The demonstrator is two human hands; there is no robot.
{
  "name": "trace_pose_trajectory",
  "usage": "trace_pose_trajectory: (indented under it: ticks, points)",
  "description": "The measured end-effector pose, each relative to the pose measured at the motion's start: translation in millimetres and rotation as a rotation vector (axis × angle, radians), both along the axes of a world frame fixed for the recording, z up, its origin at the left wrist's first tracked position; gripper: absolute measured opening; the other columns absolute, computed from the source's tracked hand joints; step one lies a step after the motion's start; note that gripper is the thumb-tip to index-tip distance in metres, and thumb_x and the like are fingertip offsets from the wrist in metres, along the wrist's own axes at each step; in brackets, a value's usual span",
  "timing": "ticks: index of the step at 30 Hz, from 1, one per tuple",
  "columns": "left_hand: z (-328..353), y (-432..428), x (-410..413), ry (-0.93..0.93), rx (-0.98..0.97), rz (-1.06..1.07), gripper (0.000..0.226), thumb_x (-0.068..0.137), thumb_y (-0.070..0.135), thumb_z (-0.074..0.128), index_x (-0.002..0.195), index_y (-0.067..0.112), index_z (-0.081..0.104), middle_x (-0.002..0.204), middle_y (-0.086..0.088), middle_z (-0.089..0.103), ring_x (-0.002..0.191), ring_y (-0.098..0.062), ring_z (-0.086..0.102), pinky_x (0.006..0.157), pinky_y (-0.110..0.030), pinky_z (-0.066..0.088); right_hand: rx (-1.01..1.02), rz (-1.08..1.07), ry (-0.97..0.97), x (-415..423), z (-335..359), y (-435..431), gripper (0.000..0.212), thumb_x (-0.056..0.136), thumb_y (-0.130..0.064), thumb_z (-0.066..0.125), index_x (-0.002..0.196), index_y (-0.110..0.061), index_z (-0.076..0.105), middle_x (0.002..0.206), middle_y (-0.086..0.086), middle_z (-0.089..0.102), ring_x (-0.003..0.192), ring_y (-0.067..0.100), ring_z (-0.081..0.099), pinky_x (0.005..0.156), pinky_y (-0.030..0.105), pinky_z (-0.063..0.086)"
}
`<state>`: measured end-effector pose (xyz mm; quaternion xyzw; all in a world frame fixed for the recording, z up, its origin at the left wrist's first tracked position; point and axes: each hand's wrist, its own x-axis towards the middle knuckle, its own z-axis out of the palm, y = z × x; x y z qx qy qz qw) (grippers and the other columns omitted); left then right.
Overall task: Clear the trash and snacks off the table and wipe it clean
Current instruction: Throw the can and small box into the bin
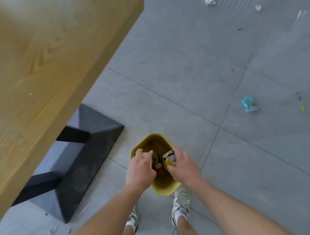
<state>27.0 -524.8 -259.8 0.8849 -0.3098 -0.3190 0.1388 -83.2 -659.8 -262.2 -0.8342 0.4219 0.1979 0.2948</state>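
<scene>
A yellow trash bin (166, 188) stands on the grey floor just in front of my feet. Both hands hang over its mouth. My right hand (183, 165) grips a yellow can (170, 158) with a blue and white label, tilted over the bin. My left hand (140, 169) is curled around a small flat item (145, 153) pinched between thumb and fingers; I cannot make out what it is. A dark snack packet (157, 162) lies inside the bin between my hands. The wooden table (42, 67) fills the upper left.
The table's black metal leg and base (80, 164) stand on the floor left of the bin. A crumpled blue wrapper (248, 103) lies to the right, a green-tipped stick (302, 104) beyond it, and clear plastic scraps (210, 2) at the far top.
</scene>
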Motion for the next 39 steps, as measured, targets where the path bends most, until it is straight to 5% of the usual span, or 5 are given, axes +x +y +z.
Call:
trace_pose_trajectory:
  ticks: [9,13,24,32,39]
  points:
    - [-141,-46,-29,0.04,0.206,-0.007,0.069,0.088,0.018,0.053,0.151,0.031,0.028,0.154,-0.005,0.025,0.126,-0.025,0.045,0.096,-0.034,0.05,0.121,0.107,0.154,-18,-158,-17,0.079,0.09,-0.045,0.06,0.152,-0.024,0.015,0.14,0.01,0.039,0.12,0.03,0.051,0.097,0.038,0.046]
    - [-202,-70,-26,-0.014,0.262,-0.038,0.062,0.09,0.022,0.057,0.148,0.027,0.035,0.151,-0.006,0.032,0.116,-0.024,0.052,0.085,-0.03,0.055,0.119,0.098,0.141,-11,-218,-26,0.071,0.091,-0.044,0.061,0.148,-0.021,0.024,0.139,0.012,0.042,0.124,0.034,0.05,0.098,0.041,0.048]
    - [-344,-82,-16,0.002,0.307,-0.032,0.066,0.09,0.017,0.058,0.148,0.029,0.027,0.146,-0.007,0.03,0.12,-0.031,0.046,0.087,-0.037,0.05,0.068,0.05,0.11,6,-360,-43,0.062,0.094,-0.039,0.055,0.148,-0.024,0.027,0.149,0.01,0.034,0.13,0.035,0.043,0.103,0.048,0.043]
    - [-390,-69,-17,-0.084,0.31,-0.187,0.057,0.091,0.024,0.055,0.145,0.024,0.036,0.151,-0.009,0.033,0.122,-0.029,0.046,0.092,-0.038,0.052,0.13,0.081,0.068,-13,-406,-34,0.048,0.091,-0.029,0.059,0.136,-0.02,0.043,0.137,0.008,0.047,0.123,0.029,0.049,0.101,0.037,0.045]
    - [-358,-59,-26,-0.102,0.28,-0.199,0.053,0.095,0.028,0.042,0.147,0.025,0.033,0.154,-0.005,0.03,0.138,-0.026,0.031,0.101,-0.037,0.042,0.164,0.115,0.074,-26,-378,-28,0.052,0.094,-0.036,0.053,0.143,-0.027,0.037,0.135,-0.002,0.048,0.123,0.021,0.046,0.101,0.035,0.045]
